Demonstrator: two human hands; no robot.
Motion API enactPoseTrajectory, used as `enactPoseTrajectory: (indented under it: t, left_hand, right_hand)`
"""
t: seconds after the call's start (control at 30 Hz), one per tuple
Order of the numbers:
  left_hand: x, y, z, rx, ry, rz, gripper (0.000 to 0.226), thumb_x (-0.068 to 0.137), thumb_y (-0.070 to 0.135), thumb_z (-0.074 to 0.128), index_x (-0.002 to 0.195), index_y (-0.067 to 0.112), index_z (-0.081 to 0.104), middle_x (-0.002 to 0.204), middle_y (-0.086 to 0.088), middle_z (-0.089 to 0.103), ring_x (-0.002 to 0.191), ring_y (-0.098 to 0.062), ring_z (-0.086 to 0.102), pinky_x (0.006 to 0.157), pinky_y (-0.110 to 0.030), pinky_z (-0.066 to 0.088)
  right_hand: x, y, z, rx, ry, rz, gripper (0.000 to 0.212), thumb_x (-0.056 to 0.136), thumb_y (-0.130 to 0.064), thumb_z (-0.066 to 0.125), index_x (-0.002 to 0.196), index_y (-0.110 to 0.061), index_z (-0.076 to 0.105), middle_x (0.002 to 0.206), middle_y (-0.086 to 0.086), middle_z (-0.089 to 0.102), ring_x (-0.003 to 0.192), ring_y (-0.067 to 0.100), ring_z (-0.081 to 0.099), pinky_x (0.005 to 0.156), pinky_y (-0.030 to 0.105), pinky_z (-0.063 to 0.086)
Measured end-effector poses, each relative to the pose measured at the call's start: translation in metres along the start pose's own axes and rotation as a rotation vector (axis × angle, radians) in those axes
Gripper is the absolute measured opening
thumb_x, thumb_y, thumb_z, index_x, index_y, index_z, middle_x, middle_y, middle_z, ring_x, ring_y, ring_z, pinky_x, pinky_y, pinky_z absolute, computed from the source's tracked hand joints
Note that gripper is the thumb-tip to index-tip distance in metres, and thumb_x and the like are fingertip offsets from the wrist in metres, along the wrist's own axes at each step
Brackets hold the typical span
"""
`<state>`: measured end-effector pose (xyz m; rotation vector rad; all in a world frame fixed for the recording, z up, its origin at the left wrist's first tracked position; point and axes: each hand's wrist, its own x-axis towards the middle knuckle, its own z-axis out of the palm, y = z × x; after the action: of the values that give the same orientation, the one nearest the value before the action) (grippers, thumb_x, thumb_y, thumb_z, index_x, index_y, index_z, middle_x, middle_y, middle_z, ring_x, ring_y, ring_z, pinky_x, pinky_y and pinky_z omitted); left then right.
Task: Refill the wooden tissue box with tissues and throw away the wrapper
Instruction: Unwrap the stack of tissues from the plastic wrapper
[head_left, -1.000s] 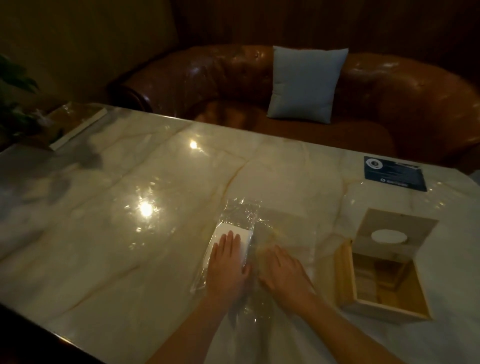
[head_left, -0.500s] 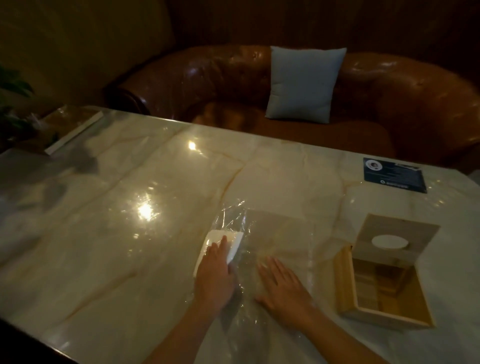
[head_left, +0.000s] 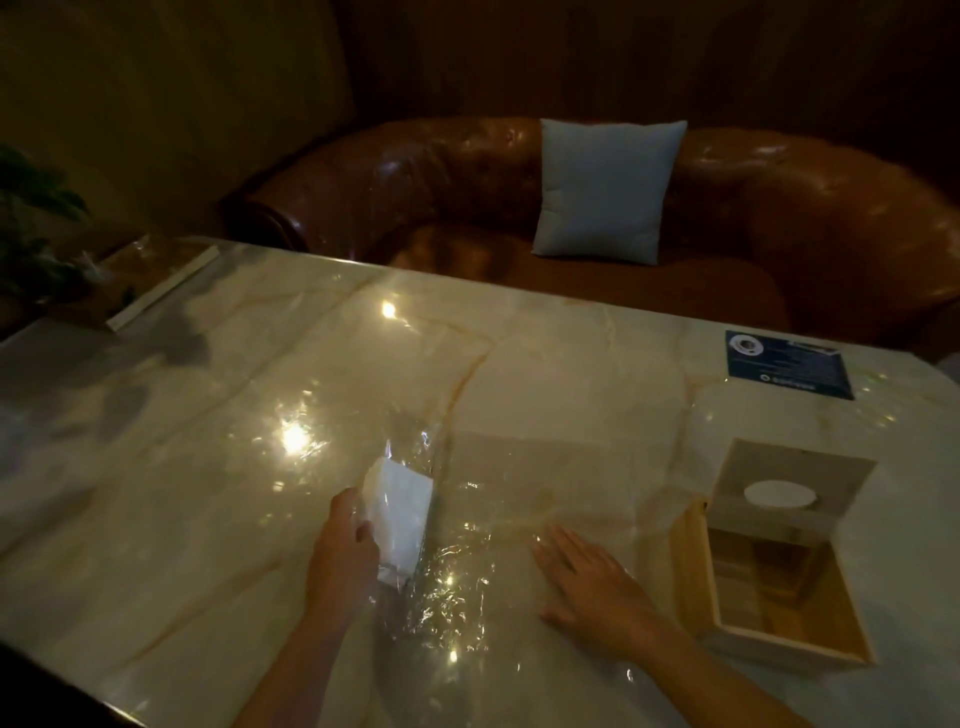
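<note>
A white stack of tissues (head_left: 400, 512) is tilted up off the marble table (head_left: 208, 467), gripped by my left hand (head_left: 343, 561) at its near left side. The clear plastic wrapper (head_left: 498, 540) lies spread and crinkled on the table, partly still around the tissues. My right hand (head_left: 589, 587) rests flat on the wrapper with fingers spread. The wooden tissue box (head_left: 769, 587) stands open at the right, its lid (head_left: 789, 488) with an oval hole raised behind it; the inside looks empty.
A dark blue card (head_left: 787, 364) lies on the table behind the box. A brown leather sofa (head_left: 779, 218) with a pale cushion (head_left: 605, 192) sits beyond the far edge. A flat board (head_left: 161, 291) and a plant (head_left: 31, 228) are at the far left.
My left hand slid the tissue stack left and lifted it up on edge. My right hand moved right along the wrapper, holding it down flat.
</note>
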<state>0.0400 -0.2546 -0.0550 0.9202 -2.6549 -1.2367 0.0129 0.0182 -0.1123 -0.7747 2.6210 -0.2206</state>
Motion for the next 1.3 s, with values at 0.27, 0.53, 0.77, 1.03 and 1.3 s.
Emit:
enactPoseTrajectory:
  t: [0.27, 0.53, 0.77, 1.03, 1.3]
  left_hand:
    - [-0.009, -0.018, 0.003, 0.372, 0.063, 0.081, 0.017, 0.090, 0.009, 0.045, 0.099, 0.000, 0.057, 0.104, -0.023, 0.060, 0.096, -0.039, 0.057, 0.080, -0.045, 0.047]
    - [-0.009, -0.011, 0.008, 0.464, -0.005, 0.496, 0.037, 0.082, 0.016, 0.050, 0.115, 0.007, 0.063, 0.133, -0.013, 0.057, 0.125, -0.033, 0.051, 0.102, -0.043, 0.043]
    - [0.000, -0.020, 0.018, 0.615, -0.191, 0.567, 0.049, 0.094, 0.031, 0.041, 0.140, 0.017, 0.037, 0.152, -0.006, 0.030, 0.144, -0.023, 0.021, 0.118, -0.036, 0.018]
    - [-0.051, -0.013, 0.020, 0.740, -0.290, 0.878, 0.062, 0.041, 0.045, 0.085, 0.099, 0.028, 0.070, 0.093, -0.002, 0.076, 0.072, -0.016, 0.071, 0.056, -0.018, 0.056]
    - [-0.123, 0.012, 0.060, 0.823, -0.458, 1.046, 0.041, 0.046, 0.057, 0.062, 0.083, 0.040, 0.071, 0.085, 0.009, 0.076, 0.063, -0.002, 0.067, 0.053, -0.014, 0.051]
  right_hand:
    - [0.006, 0.010, -0.014, -0.038, -0.016, -0.022, 0.055, 0.090, -0.035, 0.044, 0.141, -0.022, 0.031, 0.157, 0.005, 0.017, 0.142, 0.022, 0.023, 0.113, 0.034, 0.023]
    - [0.005, -0.026, -0.029, -0.146, 0.409, 0.056, 0.035, 0.038, -0.032, 0.087, 0.063, -0.015, 0.069, 0.066, 0.003, 0.070, 0.061, 0.016, 0.068, 0.056, 0.020, 0.053]
    - [0.019, -0.039, 0.000, 0.001, 0.077, 0.214, 0.063, 0.093, -0.043, 0.035, 0.145, -0.011, 0.018, 0.152, 0.014, 0.026, 0.141, 0.028, 0.021, 0.112, 0.041, 0.022]
    - [0.050, -0.006, -0.027, 0.023, 0.025, 0.220, 0.059, 0.097, -0.041, 0.029, 0.147, -0.015, 0.010, 0.159, 0.005, 0.007, 0.145, 0.022, 0.007, 0.115, 0.042, 0.012]
    - [0.076, 0.007, -0.041, -0.012, -0.009, 0.063, 0.064, 0.092, -0.038, 0.041, 0.146, -0.017, 0.014, 0.158, -0.001, 0.011, 0.144, 0.017, 0.010, 0.115, 0.040, 0.013]
